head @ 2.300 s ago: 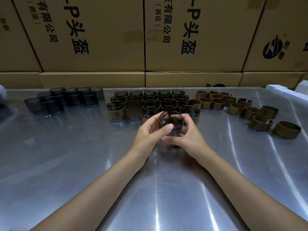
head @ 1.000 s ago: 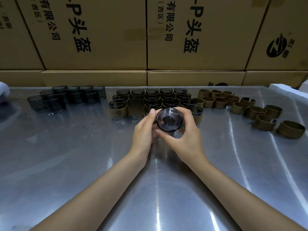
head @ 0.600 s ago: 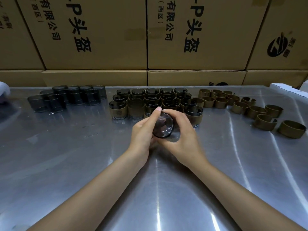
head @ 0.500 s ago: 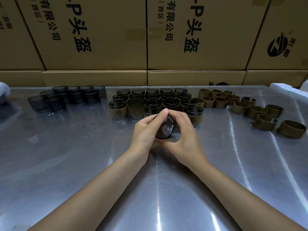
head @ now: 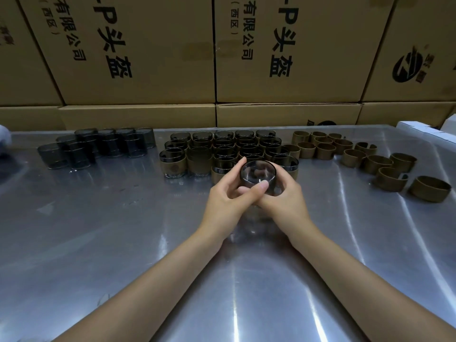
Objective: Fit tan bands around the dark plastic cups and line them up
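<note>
Overhead, stacked cardboard cartons (head: pixel 153 53) printed with black characters, filling the whole upper half of the frame. Below them, a brushed steel table (head: pixel 103 243) streaked with glare, spreading from mid-frame to the bottom edge. At upper centre, a tight block of finished cups (head: pixel 222 149), dark plastic wrapped in tan sleeves, ranked several rows deep. At upper left, a cluster of bare dark cups (head: pixel 98 146), unwrapped, standing apart from the block. At upper right, loose tan bands (head: pixel 352 154) scattered in a ragged trail toward the right edge, the nearest lying alone close to the frame's right side. At the far right edge, a white box (head: pixel 419 130), only partly in view. In the centre, two bare forearms reaching up from the bottom of the frame and meeting just in front of the finished block. Left hand (head: pixel 225 201) and right hand (head: pixel 287 202) pressed together, both clamped on one dark cup (head: pixel 257 174), tipped so that a round face turns toward the camera, thumbs crossing over its near side. Whether a band sits on that cup: hidden by the fingers, cannot tell.
</note>
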The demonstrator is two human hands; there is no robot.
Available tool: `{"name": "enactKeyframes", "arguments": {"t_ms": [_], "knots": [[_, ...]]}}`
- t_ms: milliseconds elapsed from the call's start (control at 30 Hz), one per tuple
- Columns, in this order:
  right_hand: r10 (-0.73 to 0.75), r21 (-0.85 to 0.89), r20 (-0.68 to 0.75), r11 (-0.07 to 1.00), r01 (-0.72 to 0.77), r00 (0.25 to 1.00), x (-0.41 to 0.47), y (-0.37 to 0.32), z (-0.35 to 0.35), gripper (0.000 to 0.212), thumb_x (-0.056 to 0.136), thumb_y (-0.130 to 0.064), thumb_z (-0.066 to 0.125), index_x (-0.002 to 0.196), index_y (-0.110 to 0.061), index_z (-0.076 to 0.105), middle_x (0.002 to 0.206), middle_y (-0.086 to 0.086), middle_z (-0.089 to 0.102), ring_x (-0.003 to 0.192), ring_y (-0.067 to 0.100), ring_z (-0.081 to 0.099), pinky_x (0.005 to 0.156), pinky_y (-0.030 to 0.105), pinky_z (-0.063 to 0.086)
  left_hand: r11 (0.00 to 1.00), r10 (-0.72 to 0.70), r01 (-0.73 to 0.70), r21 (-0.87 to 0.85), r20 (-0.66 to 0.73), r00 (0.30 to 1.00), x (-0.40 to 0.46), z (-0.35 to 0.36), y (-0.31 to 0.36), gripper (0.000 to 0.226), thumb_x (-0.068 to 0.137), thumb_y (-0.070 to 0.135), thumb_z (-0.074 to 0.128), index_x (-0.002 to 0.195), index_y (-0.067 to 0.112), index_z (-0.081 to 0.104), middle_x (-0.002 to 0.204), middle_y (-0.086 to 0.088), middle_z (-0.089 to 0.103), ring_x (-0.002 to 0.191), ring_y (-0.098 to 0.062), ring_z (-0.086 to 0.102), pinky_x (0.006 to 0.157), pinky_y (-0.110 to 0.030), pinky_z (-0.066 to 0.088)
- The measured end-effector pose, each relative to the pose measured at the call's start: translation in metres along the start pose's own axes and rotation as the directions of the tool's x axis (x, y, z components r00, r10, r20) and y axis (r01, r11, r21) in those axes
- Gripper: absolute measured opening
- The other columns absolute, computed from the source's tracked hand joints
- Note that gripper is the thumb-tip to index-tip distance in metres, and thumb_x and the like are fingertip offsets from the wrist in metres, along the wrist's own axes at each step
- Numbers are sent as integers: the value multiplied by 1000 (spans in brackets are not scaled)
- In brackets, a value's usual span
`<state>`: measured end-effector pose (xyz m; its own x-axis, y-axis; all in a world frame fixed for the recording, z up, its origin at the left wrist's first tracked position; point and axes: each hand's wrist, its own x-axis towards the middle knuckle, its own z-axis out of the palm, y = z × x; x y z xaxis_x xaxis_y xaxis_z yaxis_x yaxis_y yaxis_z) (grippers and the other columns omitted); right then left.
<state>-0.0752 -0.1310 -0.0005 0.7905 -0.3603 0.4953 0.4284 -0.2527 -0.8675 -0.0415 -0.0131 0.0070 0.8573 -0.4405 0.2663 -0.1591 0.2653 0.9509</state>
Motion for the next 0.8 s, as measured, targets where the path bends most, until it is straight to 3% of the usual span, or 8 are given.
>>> {"name": "enactKeyframes", "arguments": {"t_ms": [67,133,267,333,433,567,667,800], "knots": [[39,19,29,999,-40,999,-1,0,-2,41,73,-1,79,100,-29,66,91,-15,72,89,-3,65,81,27,57,992,-66,68,-105,21,998,2,-2,3,53,87,7,66,135,24,53,120,-1,69,111,-14,66,90,-26,54],[59,28,58,998,-61,997,-1,0,-2,41,73,-5,80,100,-32,66,92,-18,71,90,-2,66,84,33,58,967,-129,134,-217,37,991,5,-5,6,42,91,7,60,129,24,57,115,0,71,105,-10,67,84,-21,55],[14,9,83,1000,-15,996,-1,1,-1,48,67,-7,85,104,-30,64,94,-23,70,94,-7,63,80,13,50,946,-218,215,-241,15,976,9,-13,6,28,94,19,57,119,25,67,117,-2,71,104,-12,67,92,-25,52],[-19,-32,100,999,23,995,-1,2,-1,52,65,-8,86,106,-30,62,97,-24,69,97,-8,62,80,7,45,947,-232,220,-236,-26,972,10,-16,5,25,92,25,59,115,23,69,113,-1,73,96,-12,67,80,-24,54],[-45,-124,129,990,62,991,-2,4,2,62,63,-15,89,117,-25,61,112,-12,67,108,1,61,91,18,47,938,-256,223,-265,-98,962,11,-17,6,28,82,34,69,103,16,73,96,-3,75,79,-13,69,55,-20,52],[-114,-271,181,949,161,977,-7,3,7,69,61,-26,91,123,-27,59,119,-6,62,112,3,57,98,28,47,926,-290,229,-300,-176,941,13,-18,4,35,71,38,75,90,10,67,89,-12,72,78,-21,69,68,-32,58],[-131,-320,164,930,178,978,-7,3,9,69,61,-29,91,123,-30,59,116,-9,61,110,1,56,96,27,48,953,-241,191,-237,-202,949,11,-14,4,33,71,45,73,81,14,64,86,-10,71,81,-23,69,75,-36,57],[-139,-359,68,920,155,988,-8,3,6,65,64,-35,83,124,-35,57,115,-12,58,108,-2,54,89,16,45,992,7,13,125,-154,988,3,-3,6,55,61,57,70,98,17,64,102,-6,69,98,-18,68,82,-29,55]]}}
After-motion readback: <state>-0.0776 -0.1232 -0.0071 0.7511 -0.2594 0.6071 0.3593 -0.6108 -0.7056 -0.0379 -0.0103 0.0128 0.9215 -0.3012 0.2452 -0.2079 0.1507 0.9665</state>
